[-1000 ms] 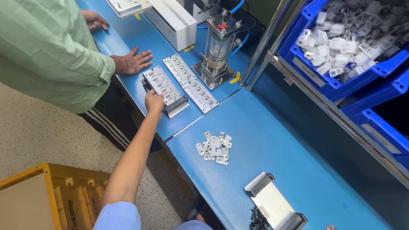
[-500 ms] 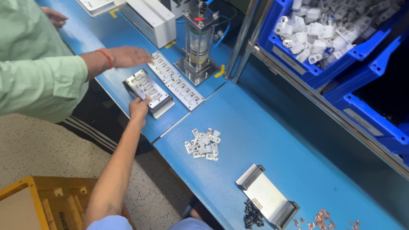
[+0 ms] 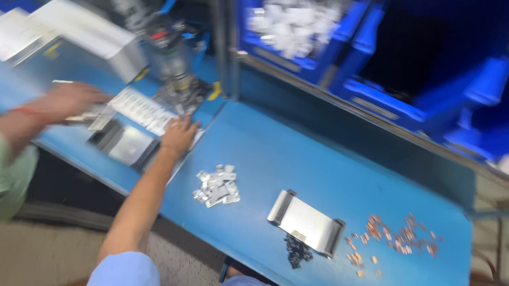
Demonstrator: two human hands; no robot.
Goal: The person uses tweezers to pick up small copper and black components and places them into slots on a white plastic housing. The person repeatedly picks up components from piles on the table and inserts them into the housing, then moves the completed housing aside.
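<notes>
**A:** Frame's blurry. What's the left hand (image 3: 180, 136) doing?

**B:** Arm stretched out over the blue bench (image 3: 321, 162), hand lying palm down with fingers spread, at the near end of the white parts strip (image 3: 140, 108). It sits just beside the right edge of the flat metal tray (image 3: 124, 145). Can't tell whether it grips anything; looks like resting, not pinching.

**A:** Right hand?

**B:** Out of view.

**A:** Tray location?

**B:** Near the front edge of the left bench section, in front of the small press (image 3: 175, 72).

**A:** The other hand on the left?

**B:** Co-worker's hand (image 3: 64, 99), green sleeve, flat on the bench beyond the tray. Too smeared to say more.

**A:** Rest of the bench?

**B:** Pile of small white clips (image 3: 216, 185) right of the forearm. Further right a metal holder (image 3: 306, 222), black bits (image 3: 297, 253) at its front, copper pieces (image 3: 395, 239) scattered past it. Blue bins (image 3: 303, 32) behind, one with white parts.
</notes>
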